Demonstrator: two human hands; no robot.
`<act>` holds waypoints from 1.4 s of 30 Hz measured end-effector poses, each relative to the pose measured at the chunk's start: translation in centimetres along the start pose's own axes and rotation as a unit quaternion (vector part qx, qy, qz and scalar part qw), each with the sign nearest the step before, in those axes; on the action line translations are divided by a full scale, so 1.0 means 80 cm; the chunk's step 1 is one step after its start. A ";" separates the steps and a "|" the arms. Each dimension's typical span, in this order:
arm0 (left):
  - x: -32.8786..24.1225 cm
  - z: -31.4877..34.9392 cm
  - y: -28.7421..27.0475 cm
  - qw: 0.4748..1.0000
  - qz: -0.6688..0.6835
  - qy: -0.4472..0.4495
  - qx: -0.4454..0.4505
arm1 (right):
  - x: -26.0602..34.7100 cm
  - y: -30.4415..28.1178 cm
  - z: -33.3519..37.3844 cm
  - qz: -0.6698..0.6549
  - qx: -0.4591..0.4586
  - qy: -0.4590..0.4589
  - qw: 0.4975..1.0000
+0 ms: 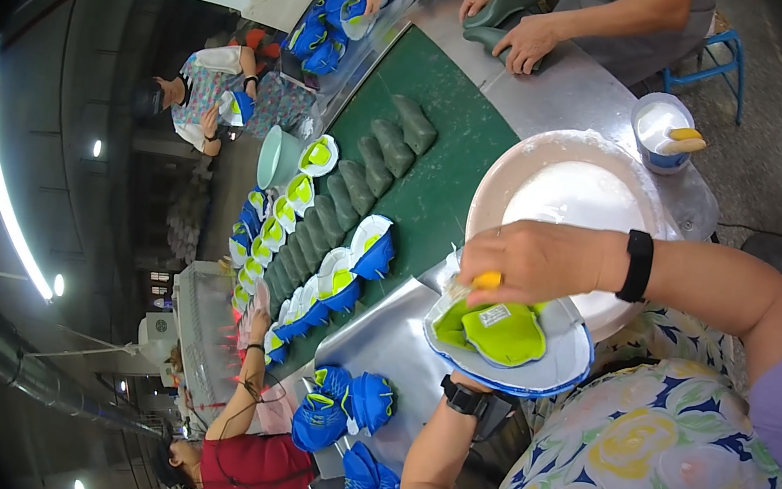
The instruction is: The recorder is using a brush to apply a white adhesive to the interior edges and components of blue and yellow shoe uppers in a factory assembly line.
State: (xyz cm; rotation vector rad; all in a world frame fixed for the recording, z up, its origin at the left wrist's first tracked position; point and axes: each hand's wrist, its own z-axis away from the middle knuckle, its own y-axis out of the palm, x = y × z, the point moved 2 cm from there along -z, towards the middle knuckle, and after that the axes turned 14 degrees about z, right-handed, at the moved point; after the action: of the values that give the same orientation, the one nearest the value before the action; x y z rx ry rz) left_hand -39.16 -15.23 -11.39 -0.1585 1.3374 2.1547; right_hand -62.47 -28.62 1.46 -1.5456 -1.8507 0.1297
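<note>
A blue shoe upper [570, 344] is held up in front of my body, its white lining and lime-green inside facing me. My left hand [469, 384] supports it from beneath; the upper hides most of those fingers. Over its far edge, my right hand [545, 263] is closed around a brush with a yellow handle [487, 280]. The bristle end is partly hidden and blurred against the lining. Just beyond my right hand stands a wide pale basin [492, 194] with white liquid inside.
A white tub [661, 162] beside the basin holds another yellow-handled brush. Grey-green shoe lasts [356, 189] and several uppers [339, 285] line the green conveyor [453, 102]. More blue uppers [320, 420] lie on the metal table near my left arm. Co-workers sit around the line.
</note>
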 end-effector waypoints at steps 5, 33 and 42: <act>-0.008 -0.006 -0.004 0.999 -0.033 0.034 -0.017 | -0.030 -0.011 0.005 -0.047 0.045 0.165 0.984; -0.044 -0.027 -0.023 0.954 -0.172 0.216 -0.117 | -0.025 -0.048 -0.005 0.006 -0.047 0.227 0.973; -0.157 -0.051 -0.065 0.861 -0.306 0.369 -0.171 | -0.060 -0.072 0.052 -0.092 -0.061 0.462 0.880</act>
State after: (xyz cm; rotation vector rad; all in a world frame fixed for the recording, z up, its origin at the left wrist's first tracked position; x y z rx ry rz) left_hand -26.86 -22.29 -12.49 -1.4680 1.0189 1.7756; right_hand -69.41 -33.03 -0.94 -1.1657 -1.2103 -0.7126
